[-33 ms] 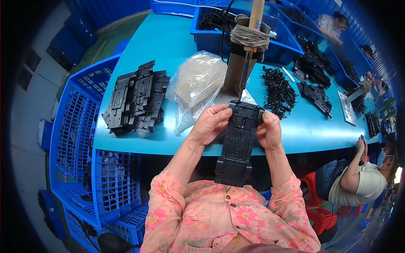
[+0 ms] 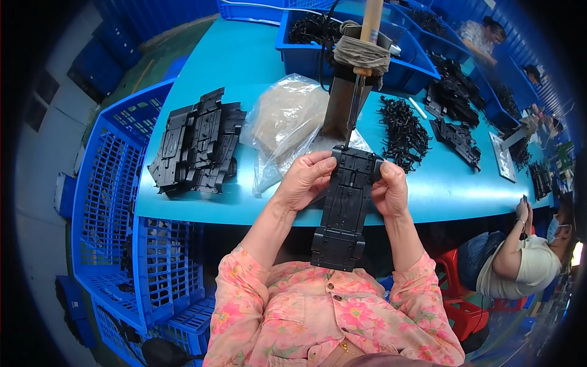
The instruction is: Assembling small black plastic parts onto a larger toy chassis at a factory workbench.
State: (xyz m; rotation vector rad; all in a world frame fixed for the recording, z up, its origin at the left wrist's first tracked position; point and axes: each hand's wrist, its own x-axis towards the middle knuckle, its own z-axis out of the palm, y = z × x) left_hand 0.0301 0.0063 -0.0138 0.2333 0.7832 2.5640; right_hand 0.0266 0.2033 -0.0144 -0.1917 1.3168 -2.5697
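Both hands up over the near edge of the turquoise desk (image 2: 244,55), gripping 1 long black plastic chassis plate (image 2: 343,208) betw. them; left hand (image 2: 304,180) curled round its left top corner, thumb on the face, fingers behind; right hand (image 2: 389,191) clamped on the right top corner the same way; plate hangs lengthwise, far end at the desk's near edge, near end down over the person's pink floral shirt (image 2: 318,318). Far end of the plate sits just under the thin metal tip of a fixed tool (image 2: 361,79): 1 wooden handle wrapped in cloth, on a brown upright block; tip looks to touch the plate but can't tell for sure.

Left part of desk: 1 stack of same black plates (image 2: 199,142), several, exact no. unclear. Middle: 1 clear plastic bag (image 2: 284,119) w/ tan contents, just left of the tool block. Right of the tool: 1 heap of small black parts (image 2: 403,131), too many to count; further right more black plates (image 2: 455,137) in loose piles. Far edge: blue bins (image 2: 306,58) w/ black pieces. Off the desk's left edge: 1 big blue slatted crate (image 2: 104,202). Lower right: another person seated (image 2: 513,257), light shirt, on a red stool.
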